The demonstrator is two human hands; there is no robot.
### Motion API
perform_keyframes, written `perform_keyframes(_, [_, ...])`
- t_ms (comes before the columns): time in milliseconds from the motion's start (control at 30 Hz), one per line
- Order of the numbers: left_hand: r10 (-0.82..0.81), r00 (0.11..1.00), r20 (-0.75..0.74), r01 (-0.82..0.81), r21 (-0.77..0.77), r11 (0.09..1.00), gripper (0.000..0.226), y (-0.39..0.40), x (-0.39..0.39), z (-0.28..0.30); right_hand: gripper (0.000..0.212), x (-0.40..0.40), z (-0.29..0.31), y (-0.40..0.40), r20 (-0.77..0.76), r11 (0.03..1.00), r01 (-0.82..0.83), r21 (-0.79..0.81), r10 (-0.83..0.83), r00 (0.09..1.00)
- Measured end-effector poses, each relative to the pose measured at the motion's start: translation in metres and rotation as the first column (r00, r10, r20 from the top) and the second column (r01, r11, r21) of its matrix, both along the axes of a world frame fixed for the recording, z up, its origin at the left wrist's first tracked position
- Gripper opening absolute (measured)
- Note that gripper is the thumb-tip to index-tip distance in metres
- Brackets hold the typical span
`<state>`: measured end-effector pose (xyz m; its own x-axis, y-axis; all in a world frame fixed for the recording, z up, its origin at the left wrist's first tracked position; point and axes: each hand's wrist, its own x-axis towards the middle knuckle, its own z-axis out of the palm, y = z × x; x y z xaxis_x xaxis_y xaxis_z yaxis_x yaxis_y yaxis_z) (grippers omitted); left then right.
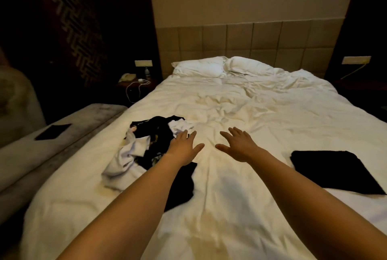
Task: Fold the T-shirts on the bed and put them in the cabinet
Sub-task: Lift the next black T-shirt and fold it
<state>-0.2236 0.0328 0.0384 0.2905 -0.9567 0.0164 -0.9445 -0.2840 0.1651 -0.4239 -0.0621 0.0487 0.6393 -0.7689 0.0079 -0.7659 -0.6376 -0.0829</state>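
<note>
Person's leaning over the bed [240, 207] w/ both arms stretched out in front. Left hand [184, 147] is reaching toward the heap of unfolded T-shirts [144, 144] – fingers straight, spread, tips at the heap's right edge by a white bit of cloth; can't tell if they're actually touching it. Nothing grasped. Right hand [237, 145] is hovering just beside the left, over bare sheet, fingers splayed & relaxed, holding nothing.

The heap's lying on the left half of the bed: black & white shirts tangled together, one black w/ a pale print, a black piece trailing down under the left forearm. Over on the right side, well apart from the heap, a folded black T-shirt [335, 173] is sitting flat on the sheet as a neat rectangle.

Two white pillows [199, 68] are resting at the tiled headboard [240, 44]. Left of the bed, a grey bench [48, 151] is carrying a flat dark rectangle [53, 131]. Further back, a nightstand w/ a phone [127, 77] & a white cable [134, 90] hanging off it. Room's dim round the edges.
</note>
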Motion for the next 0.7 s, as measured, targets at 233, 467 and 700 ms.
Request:
perform_keyframes(233, [0.101, 0.992, -0.08, -0.099, 0.03, 0.995, 0.072, 0.046, 0.082, -0.024, 0.072, 0.082, -0.018, 0.031, -0.037, 0.992, -0.127, 0.023, 0.128, 0.991])
perform_keyframes(467, [0.093, 0.979, -0.179, -0.093, 0.008, 0.996, 0.066, 0.068, 0.151, -0.076, 0.07, 0.139, -0.045, 0.032, 0.014, 0.977, -0.171, 0.125, 0.171, 0.985])
perform_keyframes(700, [0.034, 0.978, -0.205, -0.05, -0.071, 0.996, 0.056, 0.057, 0.185, -0.109, 0.056, 0.192, -0.087, 0.013, 0.128, 0.982, 0.071, 0.176, -0.094, 0.987])
